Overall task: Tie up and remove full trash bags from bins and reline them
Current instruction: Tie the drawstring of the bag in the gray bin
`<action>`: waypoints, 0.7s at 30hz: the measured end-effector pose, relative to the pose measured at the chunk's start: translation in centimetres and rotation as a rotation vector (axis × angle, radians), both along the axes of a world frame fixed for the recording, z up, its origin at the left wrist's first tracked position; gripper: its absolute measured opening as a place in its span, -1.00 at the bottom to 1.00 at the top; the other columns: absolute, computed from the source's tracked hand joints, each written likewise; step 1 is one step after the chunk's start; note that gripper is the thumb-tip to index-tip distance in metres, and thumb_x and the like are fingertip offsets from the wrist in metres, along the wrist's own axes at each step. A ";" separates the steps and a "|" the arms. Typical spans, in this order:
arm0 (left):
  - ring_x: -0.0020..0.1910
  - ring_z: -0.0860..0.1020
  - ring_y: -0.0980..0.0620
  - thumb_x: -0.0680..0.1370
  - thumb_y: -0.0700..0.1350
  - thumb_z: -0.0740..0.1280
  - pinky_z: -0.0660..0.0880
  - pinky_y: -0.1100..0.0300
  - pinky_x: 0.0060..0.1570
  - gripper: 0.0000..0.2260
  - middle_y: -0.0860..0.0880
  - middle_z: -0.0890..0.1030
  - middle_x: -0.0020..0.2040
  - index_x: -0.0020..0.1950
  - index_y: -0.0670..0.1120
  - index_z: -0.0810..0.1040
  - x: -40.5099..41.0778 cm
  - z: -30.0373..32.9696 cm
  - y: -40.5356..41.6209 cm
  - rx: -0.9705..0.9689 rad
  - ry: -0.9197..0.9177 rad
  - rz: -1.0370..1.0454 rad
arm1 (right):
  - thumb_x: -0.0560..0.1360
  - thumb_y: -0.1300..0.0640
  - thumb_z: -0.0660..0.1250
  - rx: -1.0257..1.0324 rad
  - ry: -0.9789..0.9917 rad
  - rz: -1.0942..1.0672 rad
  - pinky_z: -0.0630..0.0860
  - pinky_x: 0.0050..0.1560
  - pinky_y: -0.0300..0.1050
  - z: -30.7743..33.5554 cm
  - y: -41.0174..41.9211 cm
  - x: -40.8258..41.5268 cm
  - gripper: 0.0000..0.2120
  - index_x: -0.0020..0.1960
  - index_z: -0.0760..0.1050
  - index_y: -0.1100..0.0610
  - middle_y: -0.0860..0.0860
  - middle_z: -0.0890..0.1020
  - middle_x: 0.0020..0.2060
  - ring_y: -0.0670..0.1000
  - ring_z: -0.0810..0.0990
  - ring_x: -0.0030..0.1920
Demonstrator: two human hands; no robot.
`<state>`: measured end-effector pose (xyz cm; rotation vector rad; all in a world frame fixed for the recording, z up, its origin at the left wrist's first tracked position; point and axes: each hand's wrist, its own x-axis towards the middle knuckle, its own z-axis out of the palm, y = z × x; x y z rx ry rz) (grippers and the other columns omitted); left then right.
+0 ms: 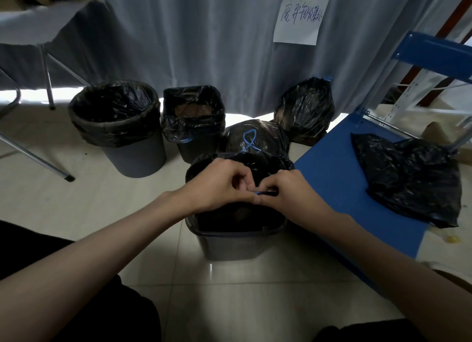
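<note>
Pale floor tiles (pixel 84 206) before a grey curtain (pixel 204 35) carry a round lined bin (pixel 122 127), a square lined bin (pixel 194 127) and two tied bags (pixel 255 137) (pixel 306 109). Nearest, over the grey bin (pixel 237 242), left hand (pixel 217 185) and right hand (pixel 288 191) meet, fingers curled, pinching the blue drawstring (pixel 265 193) of its black bag (pixel 255 162). Spare liners (pixel 408 175) lie on a blue folding chair (pixel 339 183).
</note>
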<state>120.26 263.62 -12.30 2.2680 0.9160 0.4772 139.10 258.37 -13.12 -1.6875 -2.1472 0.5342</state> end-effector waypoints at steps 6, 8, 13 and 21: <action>-0.21 0.61 0.22 0.45 -0.06 0.52 0.45 0.41 -0.18 -0.94 0.13 0.66 -0.27 -0.21 0.04 0.69 -0.4 0.3 0.8 0.060 -0.060 0.091 | 0.42 0.09 0.53 -0.012 0.217 -0.072 0.45 -0.28 -0.41 1.3 0.0 0.4 -0.91 -0.23 0.65 0.01 -0.13 0.64 -0.42 -0.23 0.59 -0.34; -0.19 0.60 0.21 0.45 -0.06 0.51 0.49 0.33 -0.16 -0.95 0.13 0.66 -0.25 -0.21 0.05 0.68 -0.4 0.3 0.9 0.093 -0.089 0.137 | 0.43 0.10 0.52 -0.011 0.228 -0.077 0.50 -0.26 -0.37 1.3 0.1 0.3 -0.91 -0.23 0.65 0.04 -0.11 0.65 -0.40 -0.19 0.61 -0.32; -0.22 0.62 0.09 0.46 -0.12 0.50 0.52 0.22 -0.16 -0.95 0.05 0.67 -0.24 -0.19 -0.01 0.68 -0.5 1.1 1.4 0.055 -0.254 0.240 | 0.45 0.09 0.51 -0.098 0.031 -0.061 0.51 -0.23 -0.11 -0.7 0.5 1.1 -0.77 -0.31 0.52 0.06 -0.09 0.61 -0.40 -0.13 0.57 -0.31; -0.14 0.64 0.03 0.49 -0.11 0.48 0.55 0.12 -0.06 -0.98 0.04 0.68 -0.18 -0.14 0.00 0.69 -0.6 1.5 1.2 -0.034 -0.397 0.258 | 0.42 -0.03 0.51 -0.090 -0.065 -0.066 0.39 -0.22 -0.11 -2.0 0.8 1.4 -0.82 -0.22 0.55 0.02 -0.03 0.51 -0.31 -0.03 0.48 -0.27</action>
